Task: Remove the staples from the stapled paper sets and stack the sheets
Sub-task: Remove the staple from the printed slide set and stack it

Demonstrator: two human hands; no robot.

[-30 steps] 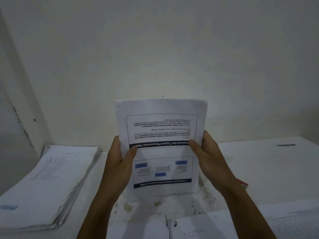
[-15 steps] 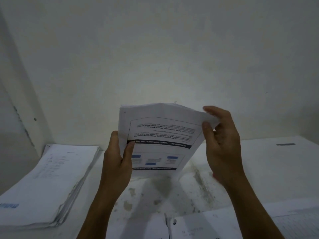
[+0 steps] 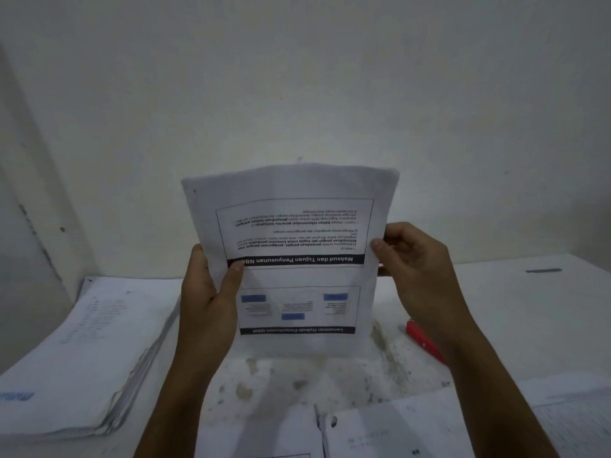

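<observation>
Two hands, left hand [image 3: 211, 292] and right hand [image 3: 416, 259], grip an upright paper set [image 3: 291, 252] by its edges, squaring sheets; next, likely laying it on the stack [image 3: 82, 352].

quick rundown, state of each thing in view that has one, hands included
paper set: held upright above the table, print upside down
left hand: grips the set's left edge, thumb on the front
right hand: holds the set's right edge
paper stack: lying flat at left, edges uneven
red tool: lying on the table, partly hidden by the right forearm
</observation>
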